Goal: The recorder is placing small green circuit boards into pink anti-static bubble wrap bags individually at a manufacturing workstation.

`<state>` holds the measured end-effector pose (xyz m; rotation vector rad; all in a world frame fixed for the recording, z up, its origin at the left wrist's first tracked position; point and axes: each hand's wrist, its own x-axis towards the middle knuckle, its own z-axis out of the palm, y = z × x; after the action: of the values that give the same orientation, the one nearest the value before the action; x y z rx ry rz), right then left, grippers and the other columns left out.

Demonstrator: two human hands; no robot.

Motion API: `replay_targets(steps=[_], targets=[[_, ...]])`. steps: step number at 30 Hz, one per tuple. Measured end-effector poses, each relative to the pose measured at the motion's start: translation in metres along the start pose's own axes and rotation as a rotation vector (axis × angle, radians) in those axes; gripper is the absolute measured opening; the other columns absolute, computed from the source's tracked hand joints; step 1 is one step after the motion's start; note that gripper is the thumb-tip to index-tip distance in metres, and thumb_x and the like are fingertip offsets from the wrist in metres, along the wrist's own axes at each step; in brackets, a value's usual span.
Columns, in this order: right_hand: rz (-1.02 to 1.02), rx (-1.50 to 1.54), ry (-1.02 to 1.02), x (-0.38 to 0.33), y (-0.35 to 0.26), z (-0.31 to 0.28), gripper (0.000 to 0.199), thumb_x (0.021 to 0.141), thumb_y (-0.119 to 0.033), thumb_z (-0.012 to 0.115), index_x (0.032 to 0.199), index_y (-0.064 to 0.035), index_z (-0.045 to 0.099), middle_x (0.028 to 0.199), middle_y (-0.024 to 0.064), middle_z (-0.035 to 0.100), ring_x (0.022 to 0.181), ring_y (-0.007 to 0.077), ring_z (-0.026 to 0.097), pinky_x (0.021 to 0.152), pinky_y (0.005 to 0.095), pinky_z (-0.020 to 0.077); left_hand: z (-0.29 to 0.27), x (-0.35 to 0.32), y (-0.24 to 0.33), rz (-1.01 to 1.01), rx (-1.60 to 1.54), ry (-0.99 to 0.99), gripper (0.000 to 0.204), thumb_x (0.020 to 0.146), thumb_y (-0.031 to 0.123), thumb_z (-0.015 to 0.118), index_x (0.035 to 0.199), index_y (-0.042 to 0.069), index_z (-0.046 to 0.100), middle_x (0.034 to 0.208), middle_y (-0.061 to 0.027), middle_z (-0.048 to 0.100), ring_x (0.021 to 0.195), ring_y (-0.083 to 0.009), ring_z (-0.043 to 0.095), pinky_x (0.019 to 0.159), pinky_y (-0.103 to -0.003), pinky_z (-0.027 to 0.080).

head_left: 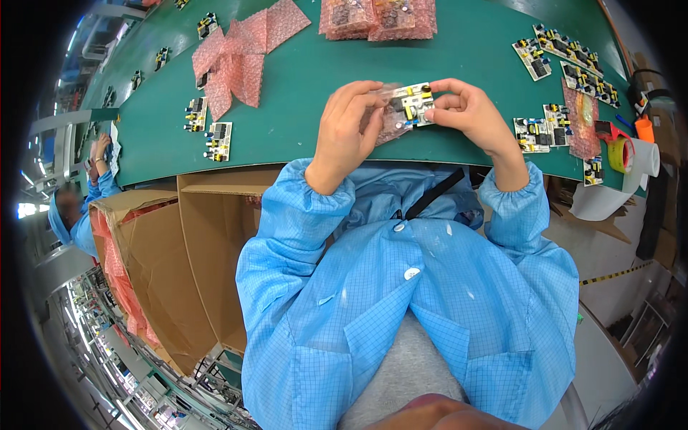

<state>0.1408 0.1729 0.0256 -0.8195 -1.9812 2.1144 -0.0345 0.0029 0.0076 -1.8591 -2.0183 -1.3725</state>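
Over the near edge of the green table, a circuit board (pixel 414 102) with yellow, black and blue parts sits partly inside a pink bubble-wrap bag (pixel 393 127). My left hand (pixel 349 123) is closed on the bag, its fingers at the far side and thumb at the near side. The right end of the board is pinched between the thumb and fingers of my right hand (pixel 469 111). The bag covers the board's left part.
Empty bubble-wrap bags (pixel 240 61) lie at left, near loose boards (pixel 218 141). Wrapped boards (pixel 378 18) are stacked at the far middle. More boards (pixel 532 135) and a tape roll (pixel 619 154) lie right. A cardboard box (pixel 161 265) stands left; a co-worker (pixel 75 208) is beyond.
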Motion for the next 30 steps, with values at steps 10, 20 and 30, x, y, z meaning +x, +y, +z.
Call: replay_targets(steps=[10, 20, 30], targets=[[-0.014, 0.024, 0.019, -0.001, -0.001, 0.011, 0.051, 0.085, -0.009, 0.076, 0.128, 0.0008, 0.05, 0.089, 0.0068, 0.071, 0.08, 0.0093, 0.064, 0.071, 0.022, 0.0494, -0.002, 0.004, 0.005, 0.016, 0.032, -0.006, 0.017, 0.076, 0.003, 0.074, 0.09, 0.007, 0.066, 0.116, -0.0085, 0.065, 0.108, -0.0319, 0.059, 0.089, -0.042, 0.045], [-0.06, 0.087, 0.031, 0.002, 0.01, 0.022, 0.034, 0.085, -0.004, 0.075, 0.09, -0.0101, 0.043, 0.09, 0.0105, 0.071, 0.084, 0.0109, 0.066, 0.073, 0.0226, 0.0522, 0.001, 0.012, 0.007, 0.06, 0.062, 0.008, 0.016, 0.075, 0.004, 0.074, 0.089, 0.007, 0.066, 0.116, -0.007, 0.064, 0.108, -0.0297, 0.059, 0.087, -0.041, 0.045], [-0.138, 0.123, 0.039, -0.002, 0.025, 0.018, 0.037, 0.086, 0.0, 0.074, 0.082, -0.0122, 0.039, 0.092, 0.0114, 0.07, 0.084, 0.0085, 0.063, 0.072, 0.0209, 0.0512, -0.001, 0.016, 0.002, 0.023, 0.025, 0.019, 0.016, 0.076, 0.002, 0.074, 0.089, 0.006, 0.066, 0.115, -0.008, 0.064, 0.104, -0.0307, 0.059, 0.086, -0.041, 0.046]])
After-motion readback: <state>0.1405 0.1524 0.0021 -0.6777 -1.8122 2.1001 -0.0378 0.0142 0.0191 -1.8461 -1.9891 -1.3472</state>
